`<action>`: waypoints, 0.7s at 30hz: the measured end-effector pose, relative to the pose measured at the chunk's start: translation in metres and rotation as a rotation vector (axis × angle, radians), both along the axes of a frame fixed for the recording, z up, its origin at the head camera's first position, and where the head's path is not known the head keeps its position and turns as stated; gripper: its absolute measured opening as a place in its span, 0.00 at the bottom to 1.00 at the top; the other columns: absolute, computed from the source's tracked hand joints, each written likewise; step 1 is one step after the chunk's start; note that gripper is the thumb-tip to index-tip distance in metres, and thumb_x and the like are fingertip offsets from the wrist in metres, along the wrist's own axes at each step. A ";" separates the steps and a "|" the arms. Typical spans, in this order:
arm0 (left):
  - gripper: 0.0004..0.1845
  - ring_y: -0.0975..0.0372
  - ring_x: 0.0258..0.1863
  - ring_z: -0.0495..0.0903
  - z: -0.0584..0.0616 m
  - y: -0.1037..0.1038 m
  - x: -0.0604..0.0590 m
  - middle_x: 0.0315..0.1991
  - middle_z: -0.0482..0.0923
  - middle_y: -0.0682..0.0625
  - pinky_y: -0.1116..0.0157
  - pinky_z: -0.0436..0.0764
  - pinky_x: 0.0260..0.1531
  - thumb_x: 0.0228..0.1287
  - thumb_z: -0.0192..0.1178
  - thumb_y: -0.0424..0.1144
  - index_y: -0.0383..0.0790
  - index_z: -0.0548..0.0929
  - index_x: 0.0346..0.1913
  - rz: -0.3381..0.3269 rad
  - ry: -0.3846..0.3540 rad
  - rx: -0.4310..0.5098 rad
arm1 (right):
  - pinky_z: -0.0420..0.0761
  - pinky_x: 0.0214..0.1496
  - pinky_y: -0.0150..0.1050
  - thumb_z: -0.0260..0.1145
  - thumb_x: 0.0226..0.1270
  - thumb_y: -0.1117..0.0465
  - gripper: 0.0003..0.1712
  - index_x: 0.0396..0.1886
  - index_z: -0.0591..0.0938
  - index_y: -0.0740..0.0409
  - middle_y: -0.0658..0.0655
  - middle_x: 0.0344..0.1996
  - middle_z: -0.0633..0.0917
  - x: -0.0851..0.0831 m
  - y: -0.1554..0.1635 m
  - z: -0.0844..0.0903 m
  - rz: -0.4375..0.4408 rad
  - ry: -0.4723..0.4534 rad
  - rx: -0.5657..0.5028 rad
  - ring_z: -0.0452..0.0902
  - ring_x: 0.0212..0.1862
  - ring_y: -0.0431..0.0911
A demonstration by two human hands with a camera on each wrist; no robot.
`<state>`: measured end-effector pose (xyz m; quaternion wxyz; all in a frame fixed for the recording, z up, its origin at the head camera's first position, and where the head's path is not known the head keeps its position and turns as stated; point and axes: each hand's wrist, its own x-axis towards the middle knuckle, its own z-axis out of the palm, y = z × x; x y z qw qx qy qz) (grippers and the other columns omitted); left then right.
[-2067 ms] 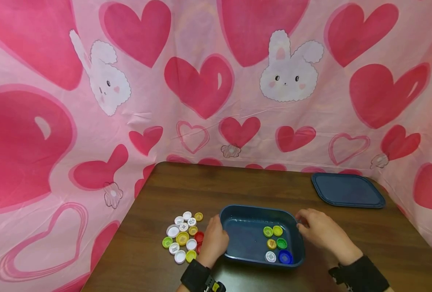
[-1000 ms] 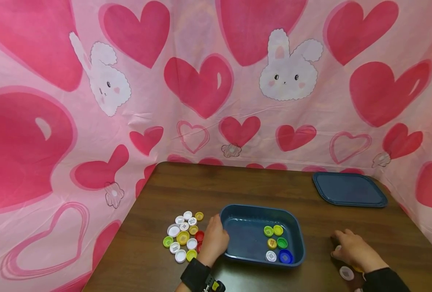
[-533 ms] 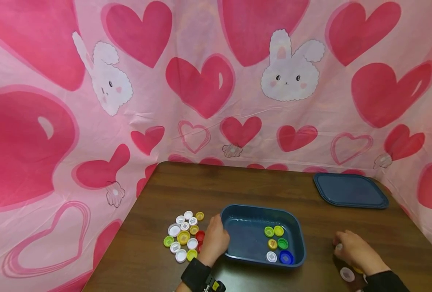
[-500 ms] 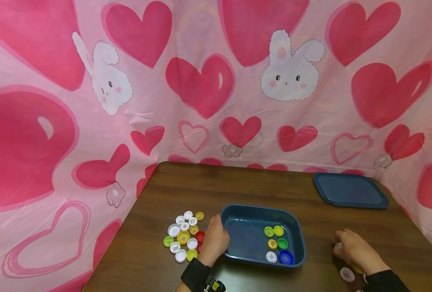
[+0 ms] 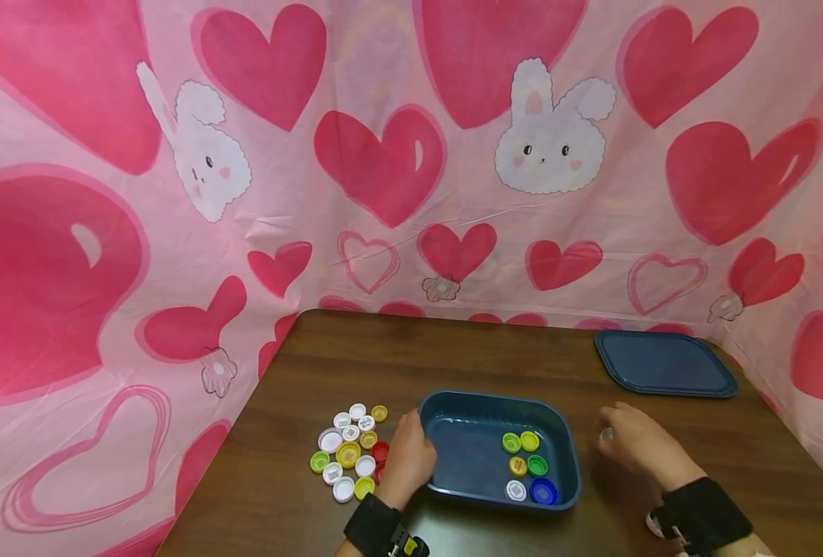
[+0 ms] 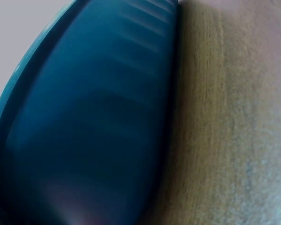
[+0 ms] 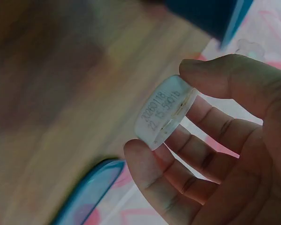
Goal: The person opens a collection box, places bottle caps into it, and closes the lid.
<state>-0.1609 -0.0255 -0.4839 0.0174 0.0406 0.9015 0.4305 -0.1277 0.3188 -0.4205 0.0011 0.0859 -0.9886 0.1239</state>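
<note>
My right hand (image 5: 641, 445) pinches a white bottle cap (image 7: 161, 110) between thumb and fingertip, with faint printed digits on the cap's side. It hovers just right of the dark blue plastic box (image 5: 474, 396). Curled at the box's left rim, my left hand (image 5: 409, 456) holds it; the left wrist view shows the box's outer wall (image 6: 93, 93) close up. Inside the box's right half lie bottle caps in paired rows: two lime green caps, a gold cap (image 5: 518, 466), a green cap (image 5: 537, 466), a white cap (image 5: 516, 490) and a blue cap (image 5: 544, 491).
Left of the box, several white, yellow, red and green caps (image 5: 348, 455) lie grouped on the wooden table (image 5: 384, 356). A flat blue lid (image 5: 665, 363) rests at the back right. Under my right wrist another white cap (image 5: 653, 526) is partly hidden. Pink heart-print cloth hangs behind.
My right hand left the box's right side, reached right to the loose caps, and has come back left with a white bottle cap. The left hand and box stay in place.
</note>
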 end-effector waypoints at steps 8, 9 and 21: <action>0.25 0.43 0.55 0.76 0.001 0.000 0.000 0.56 0.74 0.33 0.42 0.76 0.60 0.62 0.59 0.23 0.23 0.71 0.63 0.006 0.012 -0.007 | 0.81 0.39 0.47 0.76 0.55 0.63 0.11 0.34 0.81 0.57 0.52 0.32 0.77 -0.015 -0.048 0.022 0.068 -0.040 0.000 0.74 0.34 0.46; 0.25 0.43 0.55 0.76 0.001 0.000 0.000 0.56 0.74 0.33 0.42 0.76 0.60 0.63 0.58 0.23 0.24 0.71 0.63 0.006 0.009 -0.003 | 0.82 0.40 0.48 0.76 0.56 0.62 0.11 0.35 0.81 0.57 0.52 0.33 0.77 -0.017 -0.055 0.024 0.071 -0.058 0.000 0.74 0.35 0.47; 0.24 0.43 0.54 0.76 0.002 0.000 0.001 0.56 0.74 0.33 0.42 0.76 0.59 0.63 0.58 0.23 0.23 0.71 0.63 -0.002 0.012 0.007 | 0.82 0.42 0.47 0.75 0.57 0.66 0.10 0.37 0.83 0.60 0.54 0.33 0.77 -0.039 -0.121 0.020 0.144 -0.187 0.026 0.73 0.34 0.47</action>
